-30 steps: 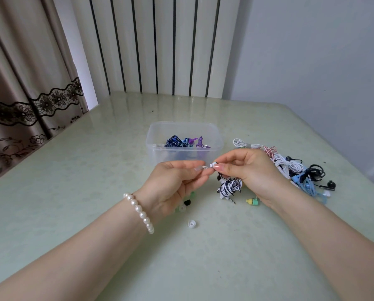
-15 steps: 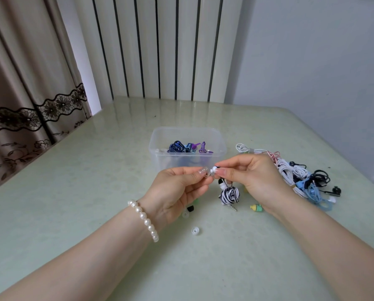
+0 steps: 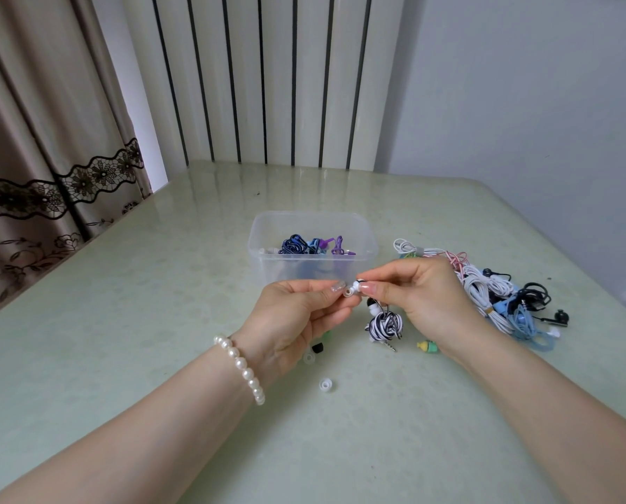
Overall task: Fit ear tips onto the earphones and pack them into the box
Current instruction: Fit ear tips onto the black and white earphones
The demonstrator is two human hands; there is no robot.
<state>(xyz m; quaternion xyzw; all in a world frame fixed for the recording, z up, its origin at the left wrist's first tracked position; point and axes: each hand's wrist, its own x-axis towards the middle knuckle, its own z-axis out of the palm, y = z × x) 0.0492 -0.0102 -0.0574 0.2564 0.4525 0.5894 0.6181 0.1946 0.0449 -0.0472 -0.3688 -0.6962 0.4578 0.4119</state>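
My left hand (image 3: 297, 318) pinches a small clear ear tip (image 3: 347, 292) between thumb and forefinger. My right hand (image 3: 424, 296) pinches a black-and-white earbud (image 3: 358, 285), whose end touches the tip. Its coiled black-and-white striped cable (image 3: 384, 326) hangs below the hands, jack plug down. A clear plastic box (image 3: 267, 263) stands just behind my hands, with blue and purple earphones (image 3: 315, 246) inside.
Loose ear tips lie on the pale green table: a white one (image 3: 326, 385), a clear one (image 3: 308, 358), a black one (image 3: 317, 347) and a yellow-green piece (image 3: 427, 346). A pile of white, pink, blue and black earphones (image 3: 496, 289) lies to the right.
The two hands stay together at the earbud, with the ear tip still at its end. The view has tilted slightly, so everything sits lower in frame.
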